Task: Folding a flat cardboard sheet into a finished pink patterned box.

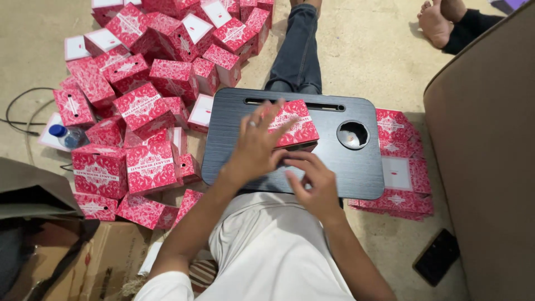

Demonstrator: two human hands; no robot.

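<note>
My left hand [256, 146] lies flat on the red patterned box [294, 124], fingers spread wide over its near-left part, a ring on one finger; no closed grip, just a palm-down press. My right hand [315, 181] sits just near of the box, fingers loosely curled, tips at or by the box's near edge; I cannot tell whether that grip pinches a flap or only touches. The box lies tilted on the black lap tray [234, 139], the surface here, roughly at its middle, a white label band across its top.

Taking the tray as landmark: a round cup hole [353, 134] sits in its right part, right of the box, and a long slot [329, 106] runs along its far edge. Left of the tray and beyond, a big pile of folded red boxes [150, 83] covers the floor [362, 50]. Right of the tray, partly under it, a flat stack of unfolded red cartons [402, 167]. Past the far edge, my leg in dark jeans [296, 50] stretches out. Far right of the tray, another person's bare foot [434, 22]. A clear bottle with a blue cap [66, 135] lies at the pile's left side. Near-right of the tray, a dark phone [437, 256] on the floor. Near-left, a brown cardboard carton [106, 251].
</note>
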